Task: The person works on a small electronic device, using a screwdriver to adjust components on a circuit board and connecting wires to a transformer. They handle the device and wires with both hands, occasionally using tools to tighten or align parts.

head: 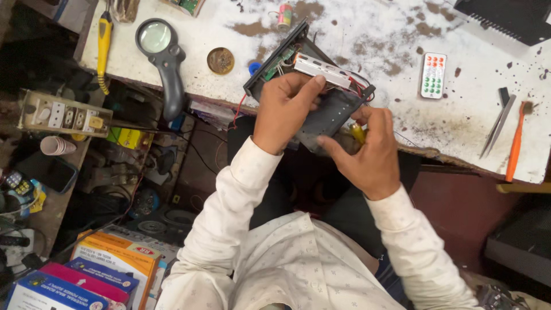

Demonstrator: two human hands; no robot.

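Clearly both hands, left [285, 109] and right [367, 152], clasp the open black box [321, 112]; stiff, light-looking, exposed wires fragile, so hold its edges.

I see a matt black plastic casing [327, 117] with a shiny metal bracket [321, 68]. Worktop [367, 34] looks rough, stained white; shirt sleeve [229, 201] soft cloth.

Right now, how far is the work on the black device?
Done: the black device is open, with board and wires showing. In hand: the left hand steadies it while the right hand grips a yellow-handled tool. Left: it remains open, tweezers untouched.
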